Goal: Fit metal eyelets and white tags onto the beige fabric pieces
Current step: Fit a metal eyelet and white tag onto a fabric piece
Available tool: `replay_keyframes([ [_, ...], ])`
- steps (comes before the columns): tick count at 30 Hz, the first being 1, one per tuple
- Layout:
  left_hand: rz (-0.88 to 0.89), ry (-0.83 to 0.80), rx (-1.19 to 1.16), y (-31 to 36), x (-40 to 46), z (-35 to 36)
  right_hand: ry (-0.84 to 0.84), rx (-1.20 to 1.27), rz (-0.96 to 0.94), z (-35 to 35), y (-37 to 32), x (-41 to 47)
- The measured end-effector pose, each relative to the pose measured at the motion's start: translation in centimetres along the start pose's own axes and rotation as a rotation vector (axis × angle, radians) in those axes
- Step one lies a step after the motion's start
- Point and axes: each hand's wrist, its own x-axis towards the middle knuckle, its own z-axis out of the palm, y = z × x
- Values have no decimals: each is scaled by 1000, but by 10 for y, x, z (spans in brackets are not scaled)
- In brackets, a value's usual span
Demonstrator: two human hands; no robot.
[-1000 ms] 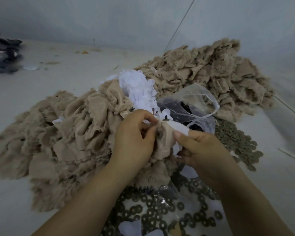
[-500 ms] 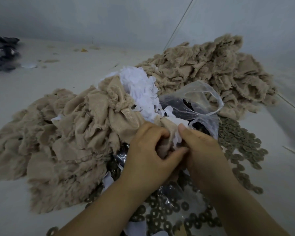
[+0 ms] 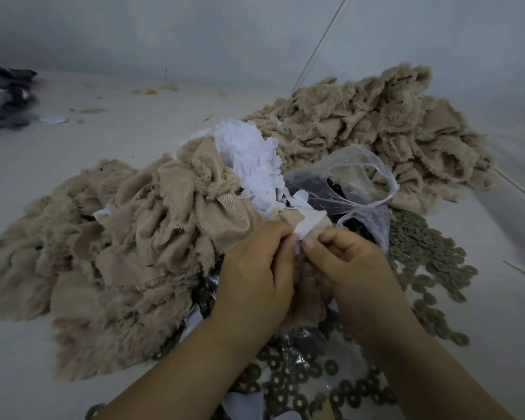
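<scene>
Now both my hands meet just below the clear plastic bag [image 3: 350, 183], with one beige fabric piece [image 3: 311, 286] bunched between them. A second ago my left hand [image 3: 253, 277] was pressing at the front of the piece while my right hand [image 3: 350, 265] steadied it from the side, with a dark eyelet showing; since then the hands have closed together and dropped slightly toward me, and a white tag [image 3: 308, 227] now stands up between my fingertips. My left fingers [image 3: 281, 237] are curled and pinch the tag and cloth from the left of the bag's lower edge; my right fingers [image 3: 331, 237] are curled likewise and pinch from the other side, thumb against the cloth. The eyelet itself is hidden under my fingers, so whether it is seated I cannot tell. I judge that the tag is being fitted over this piece, which is one unit of many.

Left of the bag lies a large beige pile [image 3: 109, 237]; beyond it a second beige pile [image 3: 376, 122]; between these, a heap of loose white tags [image 3: 249, 156]. Loose metal eyelets [image 3: 422, 259] spread to the right of the bag and toward me on the worktop [image 3: 73, 140].
</scene>
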Motion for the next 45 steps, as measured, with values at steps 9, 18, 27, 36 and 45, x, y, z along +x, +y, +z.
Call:
replay_keyframes([
  [9, 87, -27, 113, -10, -3, -7, 45, 258, 135, 0, 10, 6],
  [18, 142, -104, 45, -5, -4, -2, -45, 252, 103, 5, 10, 3],
  [27, 139, -9, 102, -9, -1, -7, -103, 485, 124, 3, 13, 5],
  [36, 193, -70, 37, -11, 0, -3, -93, 404, 94, 5, 8, 2],
  [45, -417, -14, -435, -6, 2, -7, -95, 371, 83, 5, 11, 3],
])
